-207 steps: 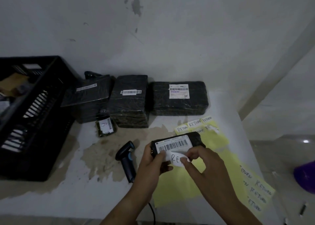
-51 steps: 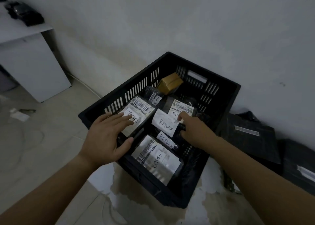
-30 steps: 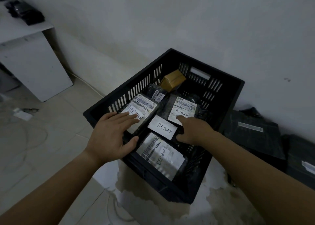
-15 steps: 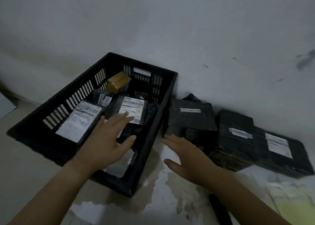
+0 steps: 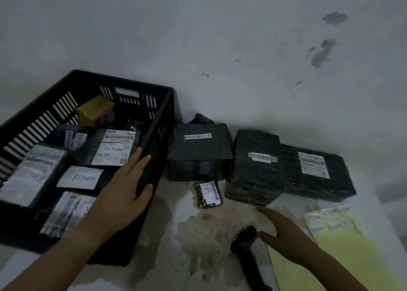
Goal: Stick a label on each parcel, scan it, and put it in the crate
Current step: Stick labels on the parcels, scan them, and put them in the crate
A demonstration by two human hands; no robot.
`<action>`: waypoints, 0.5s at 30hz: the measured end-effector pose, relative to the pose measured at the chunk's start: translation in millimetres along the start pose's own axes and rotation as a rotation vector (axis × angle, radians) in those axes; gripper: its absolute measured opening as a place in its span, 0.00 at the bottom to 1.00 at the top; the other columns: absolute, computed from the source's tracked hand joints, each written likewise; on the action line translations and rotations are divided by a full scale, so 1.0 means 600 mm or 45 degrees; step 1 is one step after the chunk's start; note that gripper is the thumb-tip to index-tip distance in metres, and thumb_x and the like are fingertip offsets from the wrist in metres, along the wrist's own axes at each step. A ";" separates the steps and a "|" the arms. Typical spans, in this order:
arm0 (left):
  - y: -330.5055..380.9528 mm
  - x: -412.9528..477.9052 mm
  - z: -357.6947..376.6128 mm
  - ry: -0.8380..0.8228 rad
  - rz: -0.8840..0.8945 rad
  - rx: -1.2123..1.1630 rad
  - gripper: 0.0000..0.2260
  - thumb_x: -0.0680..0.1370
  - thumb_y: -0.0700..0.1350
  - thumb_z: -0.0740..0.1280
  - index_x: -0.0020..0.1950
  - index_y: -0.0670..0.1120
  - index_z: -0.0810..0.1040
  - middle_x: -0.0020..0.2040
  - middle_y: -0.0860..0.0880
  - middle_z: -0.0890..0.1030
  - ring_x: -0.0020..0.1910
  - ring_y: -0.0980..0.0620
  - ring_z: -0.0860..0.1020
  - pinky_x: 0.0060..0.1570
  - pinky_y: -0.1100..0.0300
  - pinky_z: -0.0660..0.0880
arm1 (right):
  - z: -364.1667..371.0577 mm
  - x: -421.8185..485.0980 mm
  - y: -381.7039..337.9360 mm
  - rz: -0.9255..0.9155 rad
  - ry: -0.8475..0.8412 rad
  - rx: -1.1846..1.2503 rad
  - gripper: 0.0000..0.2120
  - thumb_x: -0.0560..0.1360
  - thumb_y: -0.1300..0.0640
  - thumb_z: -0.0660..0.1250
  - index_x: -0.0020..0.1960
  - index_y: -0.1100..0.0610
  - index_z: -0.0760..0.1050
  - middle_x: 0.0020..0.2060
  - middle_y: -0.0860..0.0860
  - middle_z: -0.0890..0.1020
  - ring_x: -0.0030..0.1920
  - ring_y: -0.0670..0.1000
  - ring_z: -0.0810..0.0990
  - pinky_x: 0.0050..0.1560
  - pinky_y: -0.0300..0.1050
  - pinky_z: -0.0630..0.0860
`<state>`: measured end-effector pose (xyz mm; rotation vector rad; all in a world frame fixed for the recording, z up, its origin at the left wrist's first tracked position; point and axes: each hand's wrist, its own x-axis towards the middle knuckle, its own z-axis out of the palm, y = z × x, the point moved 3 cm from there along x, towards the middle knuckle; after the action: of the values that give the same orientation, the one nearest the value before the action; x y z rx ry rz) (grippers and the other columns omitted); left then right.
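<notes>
The black slatted crate (image 5: 164,105) stands at the left and holds several parcels marked RETURN (image 5: 80,178) plus a small brown box (image 5: 95,110). My left hand (image 5: 123,191) lies with straight fingers over the crate's right rim. My right hand (image 5: 284,235) hovers open and empty above the table, just right of the black barcode scanner (image 5: 247,249). Three black wrapped parcels line the wall: one (image 5: 199,152), a second (image 5: 255,167), a third (image 5: 317,176). A small parcel with a white label marked A (image 5: 208,194) lies in front of them. Yellow sheets of RETURN labels (image 5: 334,242) lie at the right.
The white table top carries a brown stain (image 5: 198,235) in the middle. A grey wall (image 5: 220,37) closes off the back. The table's right edge runs past the label sheets.
The view has swung right from the crate to the table. My right hand has come out of the crate and moved over beside the scanner. My left hand has shifted to the crate's right rim.
</notes>
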<state>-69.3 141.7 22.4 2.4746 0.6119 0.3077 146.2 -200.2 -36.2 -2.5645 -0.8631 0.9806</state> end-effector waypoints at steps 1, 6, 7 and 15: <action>0.000 0.000 0.001 0.003 -0.001 0.038 0.32 0.81 0.55 0.64 0.83 0.58 0.55 0.81 0.68 0.42 0.80 0.59 0.54 0.70 0.57 0.67 | -0.006 0.005 0.010 0.029 0.064 -0.004 0.32 0.79 0.44 0.65 0.78 0.47 0.55 0.77 0.46 0.62 0.75 0.49 0.63 0.73 0.43 0.63; 0.001 0.004 0.004 0.004 0.037 0.195 0.34 0.78 0.61 0.64 0.82 0.54 0.59 0.82 0.63 0.41 0.80 0.51 0.59 0.64 0.52 0.75 | -0.043 0.033 0.022 0.062 0.312 0.077 0.32 0.78 0.50 0.68 0.77 0.52 0.59 0.74 0.51 0.67 0.73 0.51 0.67 0.67 0.41 0.66; 0.001 0.004 0.005 0.004 0.048 0.215 0.35 0.77 0.63 0.62 0.82 0.53 0.59 0.83 0.62 0.41 0.80 0.50 0.60 0.63 0.52 0.76 | -0.045 0.041 0.020 0.046 0.312 0.084 0.32 0.78 0.50 0.68 0.77 0.52 0.60 0.73 0.51 0.69 0.71 0.52 0.69 0.66 0.42 0.68; 0.005 0.005 0.005 -0.001 0.051 0.335 0.37 0.75 0.67 0.58 0.82 0.53 0.59 0.83 0.58 0.41 0.78 0.46 0.62 0.58 0.47 0.79 | 0.035 0.140 -0.047 0.068 -0.091 0.229 0.28 0.77 0.46 0.68 0.74 0.51 0.65 0.67 0.49 0.73 0.66 0.52 0.74 0.56 0.41 0.71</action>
<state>-64.4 139.5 22.2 2.7411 0.6390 0.2556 169.7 -125.6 -82.8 -2.4245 -0.6929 1.1177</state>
